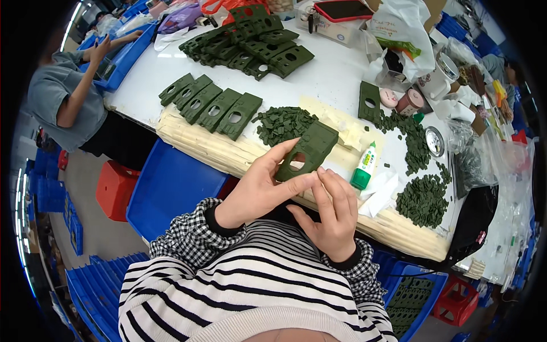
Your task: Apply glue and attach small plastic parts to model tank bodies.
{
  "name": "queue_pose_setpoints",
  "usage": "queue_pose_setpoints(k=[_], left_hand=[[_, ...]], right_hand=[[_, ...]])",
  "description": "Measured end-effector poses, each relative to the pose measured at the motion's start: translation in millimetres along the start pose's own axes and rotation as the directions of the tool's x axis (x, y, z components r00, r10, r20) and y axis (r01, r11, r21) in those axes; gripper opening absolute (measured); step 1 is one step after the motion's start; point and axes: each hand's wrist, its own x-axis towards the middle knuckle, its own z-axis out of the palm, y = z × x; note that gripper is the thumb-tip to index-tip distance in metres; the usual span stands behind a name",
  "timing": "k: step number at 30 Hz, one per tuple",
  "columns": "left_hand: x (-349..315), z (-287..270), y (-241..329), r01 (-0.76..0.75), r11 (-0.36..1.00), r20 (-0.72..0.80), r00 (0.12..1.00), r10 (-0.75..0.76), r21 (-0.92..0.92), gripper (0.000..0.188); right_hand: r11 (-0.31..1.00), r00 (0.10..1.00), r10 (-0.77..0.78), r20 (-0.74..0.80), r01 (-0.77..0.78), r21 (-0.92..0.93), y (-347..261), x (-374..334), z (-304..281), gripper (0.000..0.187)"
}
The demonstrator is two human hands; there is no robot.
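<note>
At a white table, a green plate with a round hole is held up between two bare hands, just above the table's near edge. The left hand is closed on the plate, thumb under its lower edge and fingers curled up along its left side. The right hand is pinched narrow, its fingertips pressed against the plate's lower right corner; whether a small part is held between them cannot be told. Checked cuffs and a striped top are seen at the lower edge.

Just behind the plate a heap of chips, small and green, is piled on a pale sheet. A glue bottle, white with a green cap, is laid beside the right hand, with a folded paper next to it. Further chips are spread in a second heap to the right. Five matching plates are laid overlapping in a row to the left, and a larger stack is piled at the far end. A single plate is set near cups and bags at the right. A blue crate is stood below the table, and another person is seated at the far left.
</note>
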Motion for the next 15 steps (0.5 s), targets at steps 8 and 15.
queue_pose_setpoints(k=[8,15], left_hand=[[-1,-29,10,0.027,0.997,0.008,1.000,-0.027,0.071,0.062],[-14,-132,43,-0.097,0.807,-0.316,0.888,0.335,0.582,0.058]], right_hand=[[0.995,0.993,-0.084,0.082,0.079,0.061,1,11,5,0.049],[0.999,0.998,-0.035,0.058,0.034,0.014,10,14,-5,0.045]])
